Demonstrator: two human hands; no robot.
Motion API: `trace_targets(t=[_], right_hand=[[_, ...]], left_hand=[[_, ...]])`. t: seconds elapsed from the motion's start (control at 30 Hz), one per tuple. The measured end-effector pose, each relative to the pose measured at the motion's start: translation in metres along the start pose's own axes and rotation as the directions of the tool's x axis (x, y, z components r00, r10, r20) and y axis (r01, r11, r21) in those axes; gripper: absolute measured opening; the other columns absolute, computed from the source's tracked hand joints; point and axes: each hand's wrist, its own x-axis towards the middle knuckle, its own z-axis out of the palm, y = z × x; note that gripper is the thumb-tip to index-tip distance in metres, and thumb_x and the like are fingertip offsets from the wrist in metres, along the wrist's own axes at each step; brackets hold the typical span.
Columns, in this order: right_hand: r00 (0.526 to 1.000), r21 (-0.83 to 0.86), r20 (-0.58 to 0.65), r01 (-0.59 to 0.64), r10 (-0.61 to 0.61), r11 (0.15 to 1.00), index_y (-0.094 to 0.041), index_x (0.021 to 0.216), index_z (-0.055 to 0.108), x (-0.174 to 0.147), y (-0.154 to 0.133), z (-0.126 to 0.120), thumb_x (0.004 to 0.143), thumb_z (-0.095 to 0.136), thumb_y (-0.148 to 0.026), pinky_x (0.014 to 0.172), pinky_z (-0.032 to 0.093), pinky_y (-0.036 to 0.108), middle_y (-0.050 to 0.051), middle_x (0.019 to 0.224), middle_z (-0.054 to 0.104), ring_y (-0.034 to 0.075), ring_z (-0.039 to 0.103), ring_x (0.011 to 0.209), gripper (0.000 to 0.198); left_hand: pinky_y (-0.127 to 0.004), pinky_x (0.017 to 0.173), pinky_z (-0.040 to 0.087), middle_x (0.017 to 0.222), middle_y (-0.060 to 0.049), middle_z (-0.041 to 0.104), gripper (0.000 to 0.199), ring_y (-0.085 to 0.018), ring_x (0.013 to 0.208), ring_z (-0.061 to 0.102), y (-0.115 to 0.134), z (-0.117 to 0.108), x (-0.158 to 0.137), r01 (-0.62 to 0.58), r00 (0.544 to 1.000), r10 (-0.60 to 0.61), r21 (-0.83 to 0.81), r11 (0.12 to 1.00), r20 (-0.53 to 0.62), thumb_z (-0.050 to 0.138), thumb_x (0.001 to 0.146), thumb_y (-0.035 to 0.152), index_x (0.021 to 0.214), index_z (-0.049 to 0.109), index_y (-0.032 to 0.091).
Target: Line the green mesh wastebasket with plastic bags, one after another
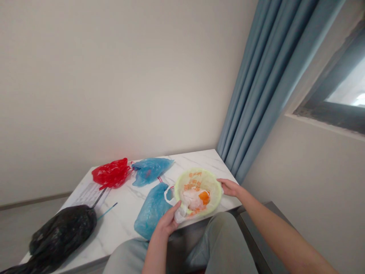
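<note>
Head view: from where I stand, the bin [219, 194], pale yellow-green, is between the person's two hands above the near side of the marble-patterned table [119, 228], mouth upward; whether its base rests there I cannot tell. Left hand [169, 220]: at the lower-left rim, thumb uppermost, fingers bent and closed on gathered white plastic of the liner [205, 179] and the edge beneath; the fingertips are hidden. Right hand [229, 187]: at the right rim, thumb and fingers pinched about the edge, little gap visible. The rim thus lies within both grasps. Inside the liner, which bears orange lettering, sits crumpled pinkish-white and orange material. A full blue bag [152, 211] lies just beside the left hand; a black bag [64, 230] lies well apart, farther left.
</note>
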Motion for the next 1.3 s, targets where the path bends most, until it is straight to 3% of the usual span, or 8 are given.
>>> trace_targets(t=[0.37,0.57,0.73,0.83,0.97,1.1,1.23,1.3], right_hand=[[0.923,-0.585,-0.369,-0.142,-0.106,0.799,-0.016,0.089,0.059,-0.005,-0.032,0.012,0.083,0.064,-0.016,0.042,0.030,0.019,-0.009,0.050,0.043,0.007,0.036,0.041,0.008],[0.823,-0.830,-0.469,-0.287,-0.321,0.478,-0.010,0.097,0.066,-0.013,-0.032,0.060,0.078,0.062,-0.006,0.064,0.046,0.026,0.013,0.085,0.070,0.023,0.067,0.082,0.020],[0.755,-0.882,-0.471,-0.397,-0.456,0.254,-0.006,0.118,0.062,-0.028,-0.013,0.097,0.084,0.049,0.000,0.086,0.047,0.038,0.025,0.116,0.067,0.032,0.065,0.111,0.037],[0.768,-0.886,-0.460,-0.429,-0.446,0.175,-0.006,0.117,0.062,-0.043,-0.002,0.103,0.080,0.055,-0.005,0.080,0.049,0.036,0.024,0.112,0.070,0.032,0.068,0.105,0.038],[0.876,-0.928,-0.371,-0.361,-0.309,0.090,-0.011,0.092,0.072,-0.070,0.004,0.096,0.086,0.055,-0.028,0.067,0.047,0.029,0.017,0.088,0.075,0.025,0.072,0.082,0.025],[0.862,-0.931,-0.364,-0.323,-0.352,0.172,-0.015,0.065,0.067,-0.088,-0.004,0.073,0.094,0.045,-0.043,0.068,0.044,0.031,0.012,0.058,0.066,0.024,0.068,0.068,0.046],[0.749,-0.703,-0.531,-0.128,-0.396,0.700,-0.016,0.064,0.062,-0.075,-0.016,0.032,0.093,0.051,-0.035,0.074,0.044,0.030,0.010,0.065,0.066,0.021,0.064,0.073,0.035],[0.761,-0.586,-0.557,-0.075,-0.334,0.807,-0.017,0.073,0.061,-0.062,-0.017,0.015,0.096,0.044,-0.029,0.071,0.045,0.028,0.008,0.073,0.067,0.017,0.062,0.068,0.031]], left_hand=[[-0.035,0.068,0.061,0.078,-0.011,0.076,0.029,-0.023,0.064,0.073,0.011,0.003,0.007,-0.193,0.969,0.219,0.204,0.960,-0.113,0.076,0.070,0.008,0.098,0.068,0.010],[-0.033,0.066,0.057,0.077,-0.009,0.075,0.024,-0.023,0.066,0.072,0.016,0.005,0.016,-0.306,0.881,0.441,0.504,0.808,-0.173,0.071,0.065,0.005,0.088,0.070,0.014],[-0.029,0.067,0.053,0.077,-0.009,0.074,0.022,-0.028,0.080,0.072,0.039,0.013,0.023,-0.311,0.795,0.597,0.773,0.553,-0.107,0.070,0.060,0.003,0.078,0.071,0.015],[-0.029,0.071,0.053,0.092,-0.012,0.074,0.028,-0.028,0.089,0.071,0.056,0.022,0.030,-0.322,0.744,0.661,0.813,0.485,-0.100,0.075,0.064,0.010,0.091,0.069,0.014],[-0.027,0.077,0.053,0.109,-0.012,0.070,0.051,-0.023,0.097,0.069,0.069,0.026,0.037,-0.455,0.698,0.698,0.656,0.602,-0.157,0.079,0.072,0.023,0.119,0.059,0.017],[-0.023,0.078,0.051,0.111,-0.007,0.069,0.052,-0.017,0.094,0.068,0.062,0.016,0.030,-0.480,0.736,0.621,0.438,0.760,-0.270,0.074,0.079,0.026,0.126,0.053,0.021],[-0.025,0.068,0.053,0.090,-0.005,0.070,0.024,-0.014,0.070,0.067,0.034,0.001,0.007,-0.286,0.908,0.338,0.225,0.932,-0.247,0.065,0.086,0.029,0.108,0.062,0.018],[-0.025,0.069,0.054,0.085,-0.004,0.070,0.018,-0.013,0.066,0.067,0.016,-0.004,-0.004,-0.193,0.957,0.216,0.130,0.973,-0.194,0.065,0.087,0.028,0.102,0.064,0.019]])
